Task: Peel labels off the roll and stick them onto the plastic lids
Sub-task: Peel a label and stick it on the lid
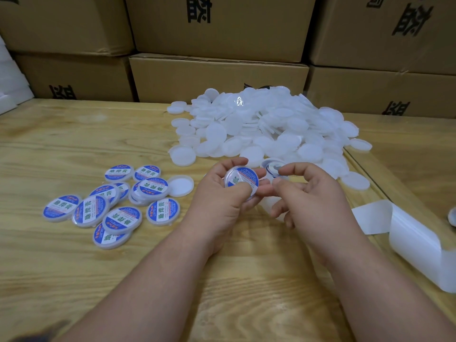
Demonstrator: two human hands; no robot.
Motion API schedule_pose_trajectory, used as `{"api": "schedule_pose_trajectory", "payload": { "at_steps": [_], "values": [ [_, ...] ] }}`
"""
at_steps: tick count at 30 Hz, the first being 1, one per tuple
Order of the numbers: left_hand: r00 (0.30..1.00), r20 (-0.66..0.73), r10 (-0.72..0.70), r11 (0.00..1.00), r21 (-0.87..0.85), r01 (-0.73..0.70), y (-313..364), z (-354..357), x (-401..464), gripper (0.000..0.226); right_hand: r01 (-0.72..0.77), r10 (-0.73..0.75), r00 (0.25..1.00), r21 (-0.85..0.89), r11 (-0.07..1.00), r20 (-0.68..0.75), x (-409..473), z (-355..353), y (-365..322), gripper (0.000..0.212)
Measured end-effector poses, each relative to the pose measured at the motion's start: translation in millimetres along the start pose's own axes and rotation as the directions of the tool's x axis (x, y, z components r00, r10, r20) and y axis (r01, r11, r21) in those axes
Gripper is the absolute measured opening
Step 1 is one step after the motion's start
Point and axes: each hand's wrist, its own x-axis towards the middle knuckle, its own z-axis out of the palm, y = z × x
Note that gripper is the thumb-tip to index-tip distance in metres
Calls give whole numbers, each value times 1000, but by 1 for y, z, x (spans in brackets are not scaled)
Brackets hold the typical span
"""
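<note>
My left hand (pixel 222 193) grips a round plastic lid (pixel 243 178) with a blue and white label on it, thumb pressing the label's lower edge. Just to its right, my right hand (pixel 303 191) hovers with curled fingers, thumb and forefinger close together and nothing plainly between them. The label roll (pixel 274 167) lies on the table behind my right hand, partly hidden. Its empty white backing strip (pixel 407 233) trails off to the right. A big heap of blank white lids (pixel 266 129) lies beyond my hands. Several labelled lids (pixel 118 206) lie scattered at the left.
The wooden table (pixel 74 144) has one blank lid (pixel 181 185) lying open side up beside the labelled ones. Stacked cardboard boxes (pixel 217 77) wall off the far edge. White foam (pixel 9 77) stands at the far left. A table seam runs along the right.
</note>
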Motion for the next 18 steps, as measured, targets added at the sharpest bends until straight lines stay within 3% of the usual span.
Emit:
{"api": "schedule_pose_trajectory", "payload": {
  "at_steps": [4,13,18],
  "values": [
    [993,-111,37,999,20,-35,2,-8,2,43,31,-33,995,-13,999,-89,-1,-2,-2,6],
    [968,-244,57,992,122,-28,9,-14,7,19,108,-100,972,24,994,-214,-2,-8,-4,10],
    [963,-246,114,978,199,-65,17,-16,5,35,117,-109,970,21,993,-215,-2,-8,-3,11]
  ]
}}
